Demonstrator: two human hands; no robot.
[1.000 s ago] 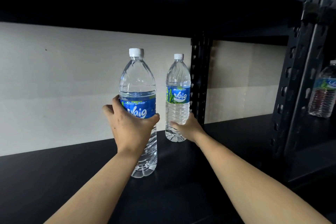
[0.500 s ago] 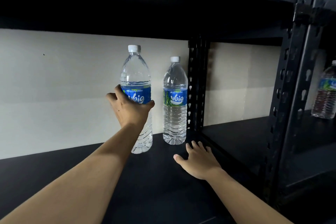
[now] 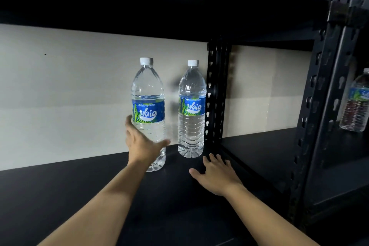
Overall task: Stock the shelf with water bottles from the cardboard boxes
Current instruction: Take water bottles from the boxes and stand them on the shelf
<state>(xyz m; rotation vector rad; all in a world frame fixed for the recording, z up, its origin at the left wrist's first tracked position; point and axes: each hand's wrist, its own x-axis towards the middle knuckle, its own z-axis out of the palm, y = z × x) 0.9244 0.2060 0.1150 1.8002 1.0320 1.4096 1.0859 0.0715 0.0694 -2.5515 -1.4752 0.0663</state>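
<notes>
3 water bottles [image 3: 148, 110]; 2 hands [image 3: 142, 147]

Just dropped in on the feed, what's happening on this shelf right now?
A person is stocking water bottles on a dark metal shelf. The left hand is wrapped around the lower part of one bottle, which stands upright on the shelf. A second bottle stands just to its right, beside the rack post, untouched. The right hand is open and empty, in front of that bottle. Another bottle stands in the next bay.
</notes>
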